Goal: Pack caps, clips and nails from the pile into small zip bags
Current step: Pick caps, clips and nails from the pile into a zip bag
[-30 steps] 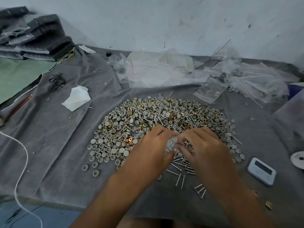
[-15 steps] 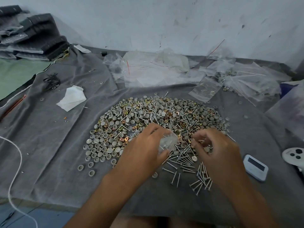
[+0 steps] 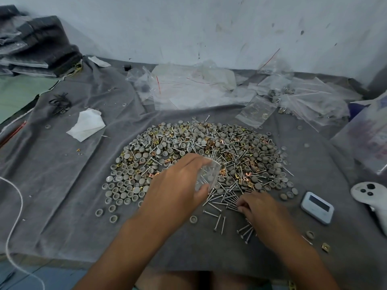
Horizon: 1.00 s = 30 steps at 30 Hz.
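A wide pile (image 3: 209, 151) of grey caps, brass clips and steel nails lies on a grey cloth (image 3: 62, 185). My left hand (image 3: 178, 185) holds a small clear zip bag (image 3: 208, 174) over the pile's near edge; a few pieces show inside it. My right hand (image 3: 261, 210) is low at the loose nails (image 3: 224, 199) in front of the pile, its fingertips curled onto them. Whether it has a nail pinched is hidden by the fingers.
Empty and filled zip bags (image 3: 293, 95) are heaped along the back and right. A white tissue (image 3: 87, 124) lies at left. A small white device (image 3: 317, 207) and a white controller (image 3: 370, 195) sit at right. Stray caps and nails dot the near cloth.
My right hand has left the bag and dropped down to the loose nails nearer to me. My left hand still holds the bag, now a little farther out over the pile.
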Available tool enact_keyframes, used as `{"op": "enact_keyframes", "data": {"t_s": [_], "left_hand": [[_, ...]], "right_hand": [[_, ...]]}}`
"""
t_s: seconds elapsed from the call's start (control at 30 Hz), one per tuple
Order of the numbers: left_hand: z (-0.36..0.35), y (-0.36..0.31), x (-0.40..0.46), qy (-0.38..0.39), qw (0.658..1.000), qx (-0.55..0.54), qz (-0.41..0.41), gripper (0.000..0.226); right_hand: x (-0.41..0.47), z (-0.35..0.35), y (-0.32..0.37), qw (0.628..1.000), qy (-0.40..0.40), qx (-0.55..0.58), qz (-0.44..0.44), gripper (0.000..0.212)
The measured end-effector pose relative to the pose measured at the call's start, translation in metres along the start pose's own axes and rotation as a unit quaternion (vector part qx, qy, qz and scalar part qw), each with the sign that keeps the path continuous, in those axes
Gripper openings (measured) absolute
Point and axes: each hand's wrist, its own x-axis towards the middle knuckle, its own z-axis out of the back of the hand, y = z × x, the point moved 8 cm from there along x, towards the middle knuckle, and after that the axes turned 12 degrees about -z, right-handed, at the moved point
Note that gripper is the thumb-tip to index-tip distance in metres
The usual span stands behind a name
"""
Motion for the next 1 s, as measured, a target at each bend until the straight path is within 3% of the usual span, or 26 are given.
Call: {"op": "enact_keyframes", "data": {"t_s": [0.17, 0.37, 0.47, 0.57, 0.73, 0.83, 1.0], "left_hand": [[-0.002, -0.003, 0.000, 0.007, 1.000, 0.006, -0.003, 0.047], [-0.007, -0.006, -0.001, 0.021, 1.000, 0.009, -0.004, 0.046], [-0.008, -0.005, -0.001, 0.018, 1.000, 0.008, -0.005, 0.047], [-0.008, -0.003, -0.001, 0.020, 1.000, 0.003, -0.002, 0.049], [-0.009, -0.004, 0.000, 0.014, 1.000, -0.006, -0.006, 0.052], [-0.011, -0.006, 0.002, 0.015, 1.000, -0.012, -0.008, 0.052], [-0.011, -0.007, 0.003, 0.020, 1.000, -0.013, -0.010, 0.050]], "right_hand": [[-0.007, -0.006, 0.007, 0.995, -0.034, -0.090, 0.038, 0.016], [-0.006, -0.016, 0.009, 0.986, 0.004, -0.146, 0.076, 0.014], [-0.004, -0.003, 0.006, 0.995, 0.015, -0.077, 0.056, 0.004], [-0.004, 0.020, 0.002, 0.999, 0.017, 0.047, 0.015, 0.012], [-0.035, 0.096, 0.046, 0.961, -0.131, 0.202, 0.137, 0.008], [-0.038, 0.109, 0.075, 0.958, -0.153, 0.151, 0.190, 0.015], [-0.034, 0.104, 0.098, 0.956, -0.206, 0.020, 0.207, 0.018]]}}
